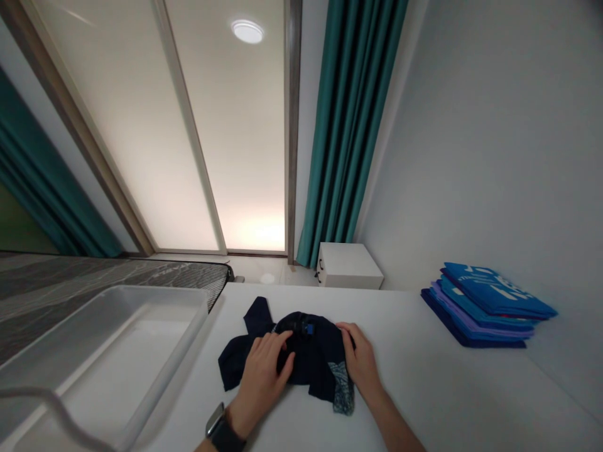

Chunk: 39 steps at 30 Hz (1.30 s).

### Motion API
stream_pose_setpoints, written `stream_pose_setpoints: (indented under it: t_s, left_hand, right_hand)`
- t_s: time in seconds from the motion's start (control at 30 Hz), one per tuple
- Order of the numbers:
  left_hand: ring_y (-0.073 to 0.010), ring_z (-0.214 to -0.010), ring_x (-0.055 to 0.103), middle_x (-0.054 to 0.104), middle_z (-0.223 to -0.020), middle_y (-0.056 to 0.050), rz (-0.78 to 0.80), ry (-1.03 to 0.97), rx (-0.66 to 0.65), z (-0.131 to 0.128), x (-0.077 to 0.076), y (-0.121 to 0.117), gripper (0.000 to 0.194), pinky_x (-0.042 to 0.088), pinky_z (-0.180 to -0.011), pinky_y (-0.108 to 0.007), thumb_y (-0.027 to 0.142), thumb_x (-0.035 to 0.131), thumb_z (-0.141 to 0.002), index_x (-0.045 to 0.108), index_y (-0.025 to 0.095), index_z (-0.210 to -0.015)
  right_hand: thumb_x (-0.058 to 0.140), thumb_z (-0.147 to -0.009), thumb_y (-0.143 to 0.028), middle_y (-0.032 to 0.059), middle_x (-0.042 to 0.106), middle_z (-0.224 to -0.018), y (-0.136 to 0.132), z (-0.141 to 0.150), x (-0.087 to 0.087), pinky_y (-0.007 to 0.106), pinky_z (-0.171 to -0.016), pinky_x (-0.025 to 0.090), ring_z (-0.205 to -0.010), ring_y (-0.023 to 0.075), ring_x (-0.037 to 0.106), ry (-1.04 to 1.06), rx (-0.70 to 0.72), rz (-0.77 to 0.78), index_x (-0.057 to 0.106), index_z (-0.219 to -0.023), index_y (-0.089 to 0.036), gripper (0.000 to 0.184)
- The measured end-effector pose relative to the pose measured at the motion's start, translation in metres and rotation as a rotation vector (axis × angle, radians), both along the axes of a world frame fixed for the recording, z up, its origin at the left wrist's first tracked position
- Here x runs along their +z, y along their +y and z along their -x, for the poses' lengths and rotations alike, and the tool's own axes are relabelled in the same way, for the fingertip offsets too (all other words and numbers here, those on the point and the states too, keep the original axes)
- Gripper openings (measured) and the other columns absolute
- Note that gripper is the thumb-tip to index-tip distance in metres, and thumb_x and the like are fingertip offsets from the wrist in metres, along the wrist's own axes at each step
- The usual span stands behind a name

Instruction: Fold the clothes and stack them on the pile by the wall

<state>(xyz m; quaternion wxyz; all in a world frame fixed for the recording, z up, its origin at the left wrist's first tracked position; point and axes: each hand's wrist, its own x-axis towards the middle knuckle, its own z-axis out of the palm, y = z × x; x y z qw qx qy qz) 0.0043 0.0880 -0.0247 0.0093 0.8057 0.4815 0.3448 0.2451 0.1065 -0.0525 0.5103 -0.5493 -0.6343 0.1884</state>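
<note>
- One crumpled navy fabric garment (316, 361) is touched by the left hand (264, 370), fingers apart.
- Its edge is touched by the right hand (362, 359); fingers' closure cannot be told.

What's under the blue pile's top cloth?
Below the top cloth, edges of a blue cloth, a purple cloth and, lowest, a navy cloth show. Their middles are covered.

From what I see, this is a room in a home, likely a bedroom. At eleven o'clock, frosted sliding doors (188, 125) glow between teal curtains (351, 125). I make out a small white cabinet (353, 267) at one o'clock, a patterned grey bedspread or cover (108, 276) at nine, and folded clothes (490, 307) on the white bench (409, 376) at three.
</note>
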Motion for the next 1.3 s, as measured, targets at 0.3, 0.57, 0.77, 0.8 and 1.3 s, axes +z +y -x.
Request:
stream_pose_setpoints:
  t_s: [0.3,0.57,0.77,0.8,1.3]
  left_hand:
    - [-0.0244,-0.093,0.057,0.068,-0.095,-0.003,0.252,0.139,0.027,-0.01,0.001,0.004,0.02,0.034,-0.078,-0.037,0.029,0.054,-0.09,0.064,0.028,-0.108]
    - [-0.0194,-0.072,0.053,0.061,-0.078,-0.001,0.372,-0.366,0.106,0.0,-0.002,0.014,0.03,0.037,-0.069,-0.031,0.041,0.035,-0.097,0.056,0.022,-0.085]
    - [-0.0196,-0.066,0.055,0.059,-0.07,0.001,0.378,-0.29,0.105,0.005,-0.001,0.011,0.027,0.039,-0.065,-0.03,0.042,0.04,-0.093,0.056,0.022,-0.097]
    - [-0.0202,-0.066,0.056,0.06,-0.069,0.001,0.367,-0.185,0.104,0.002,0.002,0.01,0.028,0.039,-0.067,-0.031,0.041,0.043,-0.092,0.056,0.022,-0.107]
    - [-0.0171,-0.05,0.056,0.054,-0.057,0.005,0.48,-0.63,0.059,-0.021,0.025,0.03,0.03,0.04,-0.05,-0.026,0.044,0.034,-0.093,0.052,0.021,-0.1]
  right_hand:
    - [0.039,-0.096,-0.031,0.0055,0.07,-0.098,-0.011,0.021,0.003,0.029,-0.086,0.049,-0.095,0.0187,0.064,-0.002,0.165,0.014,0.066,-0.1,-0.022,0.028]
    - [0.055,-0.086,-0.03,0.0072,0.066,-0.108,-0.008,0.011,0.002,0.034,-0.089,0.049,-0.099,0.0213,0.062,-0.131,0.136,0.0,0.059,-0.115,-0.022,0.03]
    - [0.042,-0.091,-0.018,0.0036,0.063,-0.085,-0.005,0.007,0.003,0.036,-0.08,0.046,-0.085,0.0201,0.058,-0.27,0.135,-0.074,0.061,-0.089,-0.023,0.019]
    - [0.04,-0.092,-0.017,0.0031,0.062,-0.082,-0.005,0.008,0.003,0.035,-0.078,0.045,-0.083,0.0195,0.058,-0.264,0.129,-0.096,0.06,-0.086,-0.023,0.022]
    - [0.063,-0.078,-0.037,0.0097,0.059,-0.12,-0.023,0.032,0.014,0.049,-0.098,0.036,-0.109,0.0308,0.052,-0.461,-0.014,-0.097,0.044,-0.136,-0.027,0.062]
